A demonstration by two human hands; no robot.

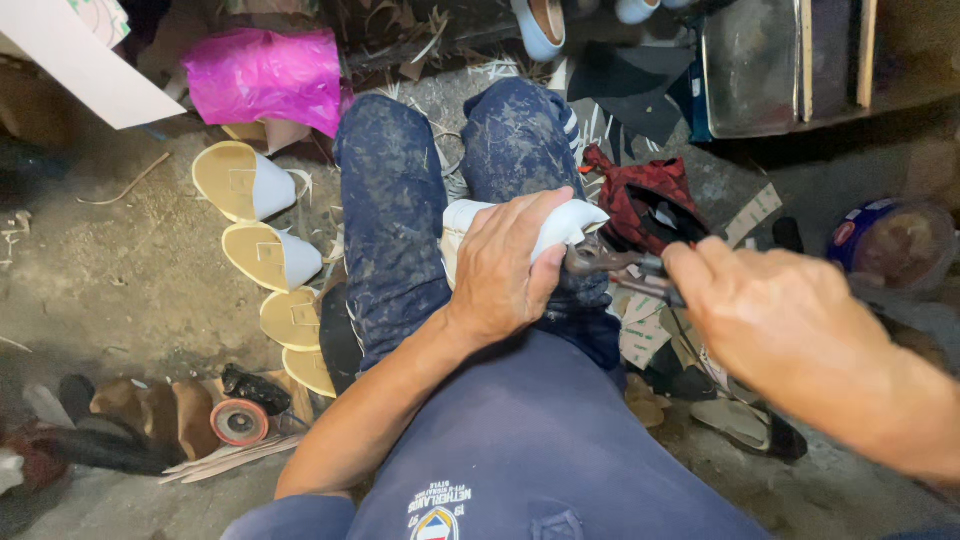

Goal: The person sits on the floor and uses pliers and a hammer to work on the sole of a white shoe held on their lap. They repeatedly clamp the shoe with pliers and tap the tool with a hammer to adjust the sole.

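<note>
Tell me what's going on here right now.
A person sits on the ground with a white shoe upper resting on their lap. The left hand presses down on it, while the right hand grips metal pliers whose jaws meet the edge of the white material. To the left, a row of unfinished white shoes with yellow insoles lies on the dirt floor.

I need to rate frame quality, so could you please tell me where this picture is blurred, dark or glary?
Head view: the right hand is large, close and soft, the pliers slightly smeared; the left hand and white shoe are sharp and well lit; the top corners fall into shadow; the pink bag shows mild sheen; edges bow a little.
</note>
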